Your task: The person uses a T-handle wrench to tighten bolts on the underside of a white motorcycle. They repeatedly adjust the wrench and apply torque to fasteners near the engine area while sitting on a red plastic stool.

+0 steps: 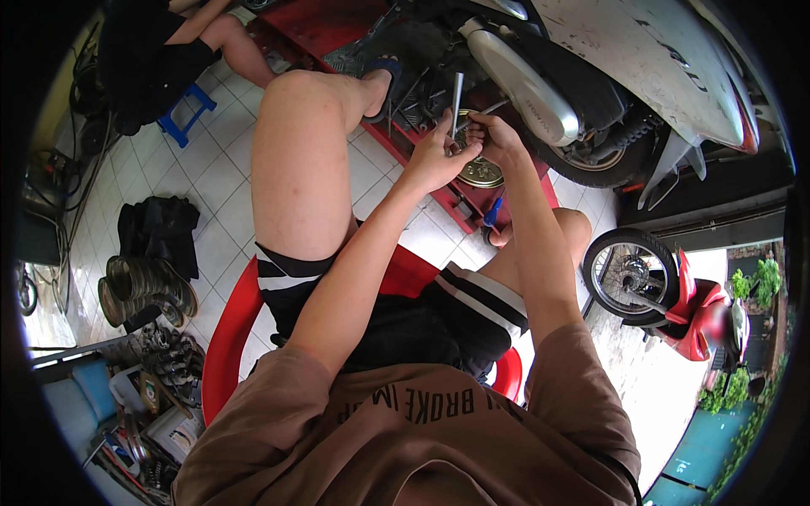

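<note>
My left hand is closed around a shiny metal rod-shaped tool, which points away from me between thumb and fingers. Close beside it, my right hand has its fingers curled in a pinch near the tool's lower end. A thinner metal bar slants out past the right fingers; whether it is joined to the rod I cannot tell. What lies between the right fingertips is too small to make out. Below both hands, a round gold-coloured dish rests on the red lift platform.
A white scooter stands on the platform ahead, its rear wheel to the right of my hands. A blue-handled tool lies near the platform edge. Another person sits far left by a blue stool. A red motorcycle stands right.
</note>
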`<state>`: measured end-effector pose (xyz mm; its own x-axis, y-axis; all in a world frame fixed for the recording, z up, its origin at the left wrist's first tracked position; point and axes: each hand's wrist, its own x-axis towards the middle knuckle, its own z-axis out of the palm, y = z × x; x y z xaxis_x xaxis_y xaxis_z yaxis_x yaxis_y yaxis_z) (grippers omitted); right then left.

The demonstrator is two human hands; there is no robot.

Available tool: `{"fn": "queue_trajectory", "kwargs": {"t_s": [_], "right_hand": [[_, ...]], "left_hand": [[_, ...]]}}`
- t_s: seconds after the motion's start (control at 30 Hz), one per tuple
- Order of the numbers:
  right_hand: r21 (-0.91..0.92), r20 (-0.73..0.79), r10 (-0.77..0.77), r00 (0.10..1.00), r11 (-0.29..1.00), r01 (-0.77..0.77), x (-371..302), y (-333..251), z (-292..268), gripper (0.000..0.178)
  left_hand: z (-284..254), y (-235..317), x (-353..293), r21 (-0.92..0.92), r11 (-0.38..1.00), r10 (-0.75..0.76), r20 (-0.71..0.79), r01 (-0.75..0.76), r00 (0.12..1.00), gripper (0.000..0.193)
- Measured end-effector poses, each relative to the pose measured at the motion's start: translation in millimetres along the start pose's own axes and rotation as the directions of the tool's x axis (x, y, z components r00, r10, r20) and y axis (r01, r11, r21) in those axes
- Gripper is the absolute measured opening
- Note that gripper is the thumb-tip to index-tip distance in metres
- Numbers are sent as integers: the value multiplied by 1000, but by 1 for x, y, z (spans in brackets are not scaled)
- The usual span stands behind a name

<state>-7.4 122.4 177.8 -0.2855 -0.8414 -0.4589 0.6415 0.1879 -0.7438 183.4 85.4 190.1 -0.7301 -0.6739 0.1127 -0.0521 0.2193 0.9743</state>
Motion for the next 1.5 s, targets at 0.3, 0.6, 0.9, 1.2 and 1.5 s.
{"fn": "queue_trajectory", "kwargs": {"t_s": [0.3,0.6,0.9,1.2,1.5], "right_hand": [[65,-32,-1,1000,998,3,-2,0,-7,12],[-31,-73,-4,997,1000,1,2,0,-3,12],[17,-93,22,995,1000,-20,5,-1,-10,10],[42,-71,23,997,999,-20,4,-2,-11,11],[22,-98,36,995,999,-34,4,-1,-6,14]], "left_hand": [[5,-14,-7,285,954,-143,168,90,975,51],[1,5,-1,-44,995,80,-106,-85,991,55],[8,-30,-3,268,961,-80,28,70,996,52],[6,-6,-2,-77,997,-11,-80,5,997,42],[17,-24,1,276,943,253,-237,-185,938,38]]}}
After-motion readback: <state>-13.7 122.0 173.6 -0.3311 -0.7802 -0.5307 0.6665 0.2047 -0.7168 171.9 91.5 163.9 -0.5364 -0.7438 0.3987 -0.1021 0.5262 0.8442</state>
